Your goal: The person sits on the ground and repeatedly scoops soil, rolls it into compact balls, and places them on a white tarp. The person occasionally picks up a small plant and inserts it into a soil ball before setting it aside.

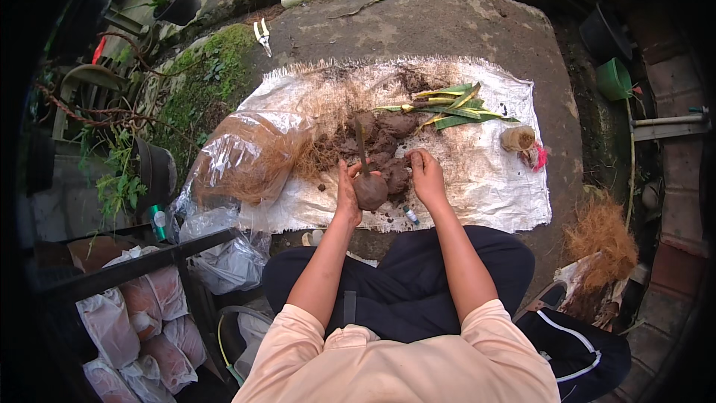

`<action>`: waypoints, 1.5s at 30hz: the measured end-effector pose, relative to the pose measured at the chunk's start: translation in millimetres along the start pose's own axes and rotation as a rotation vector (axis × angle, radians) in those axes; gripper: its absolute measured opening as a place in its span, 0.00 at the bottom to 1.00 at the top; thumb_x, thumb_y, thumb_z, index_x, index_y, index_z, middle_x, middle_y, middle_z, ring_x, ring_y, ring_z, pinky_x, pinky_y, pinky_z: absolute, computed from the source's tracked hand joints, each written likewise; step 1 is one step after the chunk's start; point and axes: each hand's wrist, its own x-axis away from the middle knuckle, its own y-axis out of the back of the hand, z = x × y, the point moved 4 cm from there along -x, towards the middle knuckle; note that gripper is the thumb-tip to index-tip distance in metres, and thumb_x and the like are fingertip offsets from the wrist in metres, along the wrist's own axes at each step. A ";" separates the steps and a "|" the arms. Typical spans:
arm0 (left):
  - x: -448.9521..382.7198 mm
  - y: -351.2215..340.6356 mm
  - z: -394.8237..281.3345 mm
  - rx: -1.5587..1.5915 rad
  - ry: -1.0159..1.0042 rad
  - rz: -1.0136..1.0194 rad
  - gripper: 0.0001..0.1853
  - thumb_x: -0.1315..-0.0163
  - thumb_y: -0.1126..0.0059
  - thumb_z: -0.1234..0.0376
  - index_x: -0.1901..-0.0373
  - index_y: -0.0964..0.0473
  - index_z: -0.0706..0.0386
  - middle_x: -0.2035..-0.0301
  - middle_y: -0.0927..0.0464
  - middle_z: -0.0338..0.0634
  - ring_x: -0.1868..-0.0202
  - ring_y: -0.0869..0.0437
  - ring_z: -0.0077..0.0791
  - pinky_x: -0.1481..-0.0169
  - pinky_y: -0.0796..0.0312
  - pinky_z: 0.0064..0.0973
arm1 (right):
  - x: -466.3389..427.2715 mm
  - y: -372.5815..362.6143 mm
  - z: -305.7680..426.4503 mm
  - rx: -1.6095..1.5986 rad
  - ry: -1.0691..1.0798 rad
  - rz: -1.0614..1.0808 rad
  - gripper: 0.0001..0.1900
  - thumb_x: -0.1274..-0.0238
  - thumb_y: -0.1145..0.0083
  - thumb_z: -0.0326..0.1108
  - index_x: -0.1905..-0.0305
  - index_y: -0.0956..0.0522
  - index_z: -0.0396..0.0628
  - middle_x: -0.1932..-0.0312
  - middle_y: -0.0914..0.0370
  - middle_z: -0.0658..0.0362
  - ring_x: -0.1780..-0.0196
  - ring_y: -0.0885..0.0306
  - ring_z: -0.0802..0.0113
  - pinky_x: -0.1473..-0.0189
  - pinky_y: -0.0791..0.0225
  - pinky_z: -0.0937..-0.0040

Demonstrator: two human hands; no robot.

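Observation:
My left hand (349,193) holds a round ball of dark mud or soil (371,192), from which a narrow dark leaf or stem (361,145) rises. Just right of it, my right hand (423,170) is raised with thumb and fingertips together, beside a heap of wet soil lumps (398,123); whether something small is between the fingertips cannot be told. Long green leaves with yellow edges (458,109) lie beyond the heap on a white woven sack (486,190). A clear plastic bag of brown fibre (240,157) lies at the left, with loose fibre (313,159) reaching the soil.
White-handled pruning shears (262,37) lie on the concrete beyond the sack. A small bottle (410,215) lies near my knees, and a brown roll (517,138) at the right. A black metal frame (134,263) with wrapped bundles (162,319) stands at the lower left. More fibre (604,235) is at the right.

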 end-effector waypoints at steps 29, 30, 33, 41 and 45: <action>-4.9 7.7 2.7 0.067 -0.056 -0.089 0.34 0.28 0.66 0.36 0.53 0.29 0.58 0.61 0.18 0.45 0.58 0.15 0.31 0.50 0.21 0.32 | 13.1 -5.3 29.7 -0.030 0.043 0.157 0.15 0.32 0.51 0.31 0.43 0.32 0.44 0.59 0.22 0.42 0.57 0.21 0.44 0.52 0.31 0.56; -5.0 7.6 3.0 0.077 -0.053 -0.087 0.33 0.28 0.66 0.36 0.53 0.29 0.58 0.61 0.18 0.45 0.58 0.15 0.31 0.50 0.22 0.32 | 13.2 -5.5 30.1 -0.055 0.020 0.155 0.16 0.32 0.51 0.31 0.42 0.32 0.44 0.59 0.22 0.43 0.57 0.20 0.46 0.52 0.31 0.57; -10.4 13.1 8.7 0.054 -0.063 -0.083 0.35 0.31 0.64 0.33 0.52 0.27 0.55 0.58 0.18 0.44 0.55 0.16 0.34 0.46 0.24 0.37 | 13.4 -11.2 27.2 -0.148 -0.007 0.160 0.17 0.30 0.50 0.31 0.40 0.32 0.44 0.61 0.21 0.46 0.60 0.19 0.54 0.54 0.29 0.59; -11.1 12.6 11.6 0.110 -0.053 -0.114 0.34 0.31 0.62 0.33 0.56 0.28 0.56 0.59 0.18 0.44 0.56 0.16 0.32 0.48 0.23 0.33 | 11.4 -14.6 21.9 -0.225 -0.071 0.207 0.15 0.29 0.47 0.33 0.42 0.27 0.43 0.66 0.20 0.53 0.63 0.20 0.69 0.58 0.28 0.67; -11.5 13.1 11.1 0.112 -0.070 -0.084 0.35 0.31 0.65 0.33 0.58 0.27 0.56 0.59 0.17 0.45 0.57 0.16 0.32 0.48 0.23 0.33 | 10.2 -12.6 22.9 -0.258 -0.133 0.229 0.13 0.29 0.47 0.33 0.44 0.25 0.43 0.65 0.20 0.56 0.63 0.22 0.73 0.58 0.30 0.70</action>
